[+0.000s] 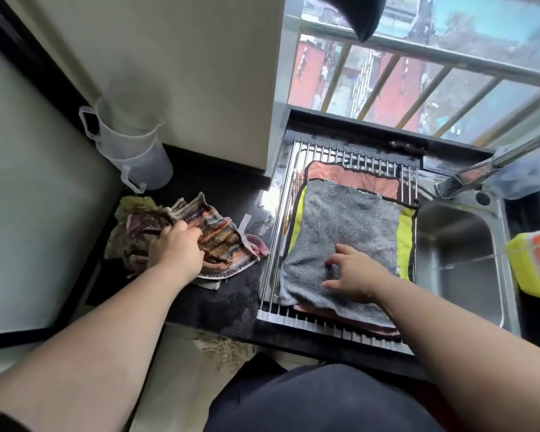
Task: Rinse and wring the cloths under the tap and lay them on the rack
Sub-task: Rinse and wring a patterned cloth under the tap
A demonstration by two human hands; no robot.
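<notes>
The head camera looks down on both bare forearms reaching forward. The left hand (175,244) is palm down on a heap of crumpled cloths (131,226) at the left end of the dark counter (231,294), and its fingers curl into a striped cloth (219,236) on top and grip a fold of it. The right hand (351,275) rests on a grey cloth (340,219) with its fingers spread and fairly straight, grasping nothing.

That grey cloth lies flat on the steel rack (349,157) over the left part of the sink (459,254). It sits on top of a yellow-green cloth (404,235) and a salmon cloth (356,179), whose edges show around it. The tap (468,179) juts over the sink's back right corner.

Two clear plastic jugs (128,138) stand stacked at the counter's back left corner, behind the heap. A yellow packet (533,263) sits just beside the sink's right rim.
</notes>
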